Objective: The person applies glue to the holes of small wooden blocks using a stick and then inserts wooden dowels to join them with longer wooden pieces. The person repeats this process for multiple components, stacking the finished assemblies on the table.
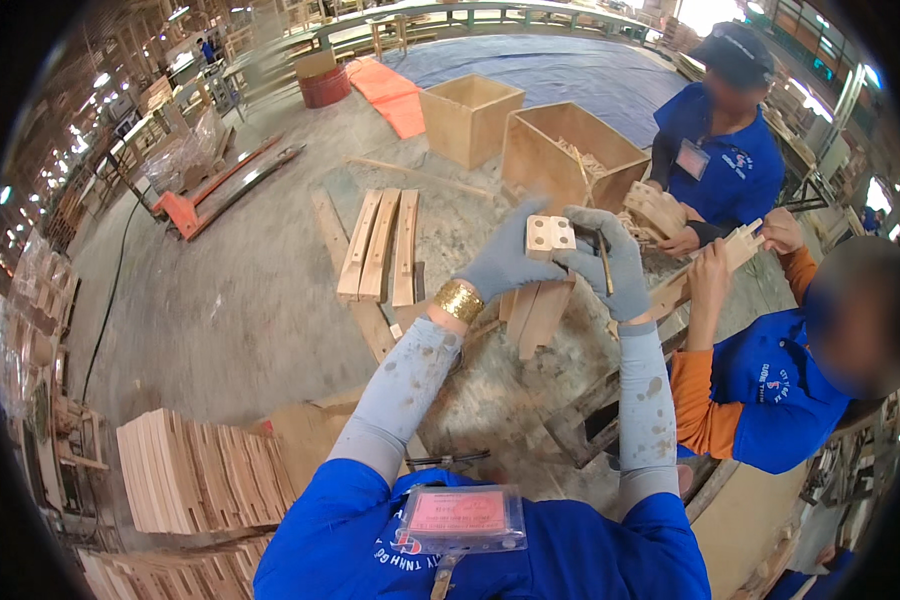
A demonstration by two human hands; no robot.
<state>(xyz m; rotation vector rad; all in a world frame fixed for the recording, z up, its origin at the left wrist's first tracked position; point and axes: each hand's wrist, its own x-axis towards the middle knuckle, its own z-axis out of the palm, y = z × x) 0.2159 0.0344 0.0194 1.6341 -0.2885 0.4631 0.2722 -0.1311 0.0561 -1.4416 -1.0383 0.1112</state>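
Observation:
My left hand [510, 252], in a grey glove, grips a pair of pale wooden pieces [550, 234] held upright side by side. Their end faces point up at me and show several round dark holes. From the other side my right hand [615, 262], also gloved, presses its thumb and fingers near the same pieces. A thin brown stick [605, 262], perhaps a pencil, stands between its fingers. Below my hands are darker wooden lengths [540, 315]; whether they belong to the held pieces I cannot tell. Three wooden bars [378, 245] lie to the left of my left hand.
Stacked wooden parts [195, 470] stand at lower left. Two plywood bins [570, 155] stand ahead, one holding scraps. On the right, a co-worker in orange sleeves [705, 375] handles a wooden length; another person [725, 150] holds wooden pieces. A red pallet jack [180, 210] stands far left.

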